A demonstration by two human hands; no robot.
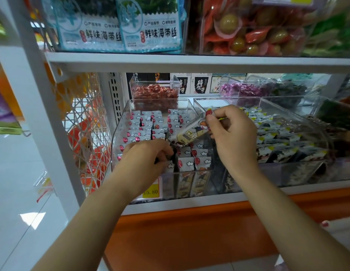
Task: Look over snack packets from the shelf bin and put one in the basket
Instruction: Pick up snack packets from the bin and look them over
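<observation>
Over the left bin [120, 124] on the lower shelf [189, 205], we hold one packet [191, 132] above the rows. Our right grip [231, 133] pinches its upper end between thumb and fingertips. Its long axis slants down and to the left, so its lower end hangs just beside our left grip [148, 155]. That grip lies curled among the standing packets [142, 124], and we cannot tell whether it holds one. The right grip, already on the packet, looks the one to carry it off. We make out no basket for certain, so we cannot judge which way to carry. By count: one packet lifted, two grips, this bin and a neighbouring bin [248, 98] side by side, and standing packets too many to number.
</observation>
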